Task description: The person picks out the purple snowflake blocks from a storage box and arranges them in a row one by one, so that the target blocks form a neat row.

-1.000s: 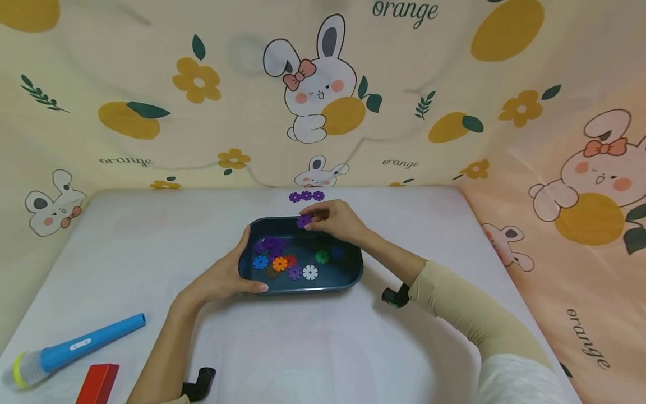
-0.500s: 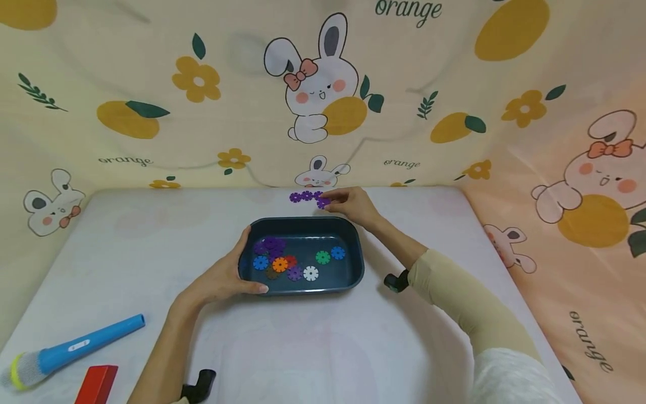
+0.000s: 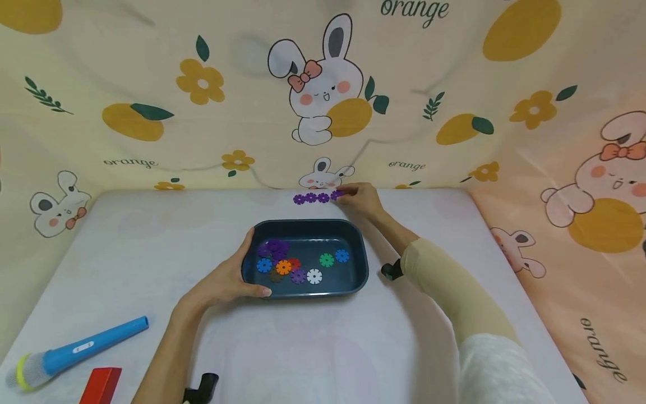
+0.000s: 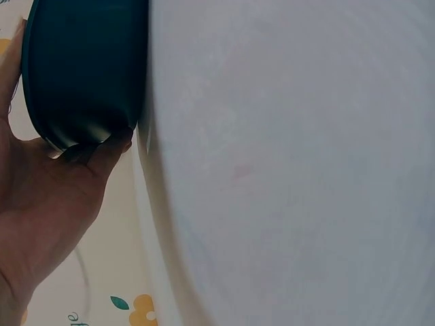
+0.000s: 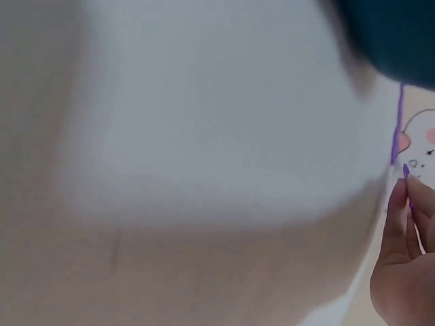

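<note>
My left hand (image 3: 225, 279) grips the left end of a dark blue tray (image 3: 355, 286), thumb on the near side and fingers along the left wall. Its hold on the tray's end (image 4: 88, 75) also shows in the left wrist view. Beyond the tray, my right hand (image 3: 362, 200) pinches a purple notched plastic disc (image 3: 335, 194) at the right end of a row of purple discs (image 3: 311, 198). In the right wrist view, thumb and fingers hold this thin disc (image 5: 406, 171) edge-on, just apart from the row. My fingers partly cover it in the head view.
Inside the tray lie purple discs (image 3: 275, 248), an orange disc (image 3: 284, 267), a white disc (image 3: 314, 276), a green disc (image 3: 326, 260) and blue discs (image 3: 342, 256). A blue microphone (image 3: 93, 342) and a red block (image 3: 101, 386) lie at the table's front left.
My right hand has carried the purple disc from above the tray's far rim to the right end of the row. The left hand keeps holding the tray in place.
</note>
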Demonstrator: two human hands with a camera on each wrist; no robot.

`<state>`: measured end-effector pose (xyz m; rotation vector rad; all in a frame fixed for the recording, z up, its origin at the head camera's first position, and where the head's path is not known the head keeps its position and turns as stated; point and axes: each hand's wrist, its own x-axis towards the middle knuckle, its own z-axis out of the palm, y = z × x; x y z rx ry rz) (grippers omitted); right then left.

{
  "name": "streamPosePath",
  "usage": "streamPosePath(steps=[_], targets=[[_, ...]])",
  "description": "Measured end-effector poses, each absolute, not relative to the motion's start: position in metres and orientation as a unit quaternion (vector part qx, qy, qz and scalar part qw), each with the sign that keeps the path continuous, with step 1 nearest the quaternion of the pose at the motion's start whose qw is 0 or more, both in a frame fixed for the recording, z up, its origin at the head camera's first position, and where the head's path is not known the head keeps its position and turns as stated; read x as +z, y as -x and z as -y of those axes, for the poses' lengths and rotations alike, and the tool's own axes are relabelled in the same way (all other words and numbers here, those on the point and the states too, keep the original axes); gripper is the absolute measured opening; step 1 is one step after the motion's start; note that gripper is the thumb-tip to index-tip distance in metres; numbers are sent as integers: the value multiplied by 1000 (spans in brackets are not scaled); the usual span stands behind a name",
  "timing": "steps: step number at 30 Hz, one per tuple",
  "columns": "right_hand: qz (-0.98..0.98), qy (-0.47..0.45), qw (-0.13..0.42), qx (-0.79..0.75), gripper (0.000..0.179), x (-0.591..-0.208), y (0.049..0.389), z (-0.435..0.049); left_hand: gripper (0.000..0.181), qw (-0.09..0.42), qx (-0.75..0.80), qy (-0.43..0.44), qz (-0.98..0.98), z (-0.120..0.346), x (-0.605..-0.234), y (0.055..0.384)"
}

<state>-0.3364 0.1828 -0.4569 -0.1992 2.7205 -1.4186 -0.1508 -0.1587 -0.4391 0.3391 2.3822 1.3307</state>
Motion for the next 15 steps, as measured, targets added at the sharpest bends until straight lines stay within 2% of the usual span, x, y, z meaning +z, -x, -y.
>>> streamPosePath(steps=[15], targets=[[-917, 64, 42, -393, 31, -467, 353, -184, 134, 197, 470, -117, -852, 158, -439, 151]])
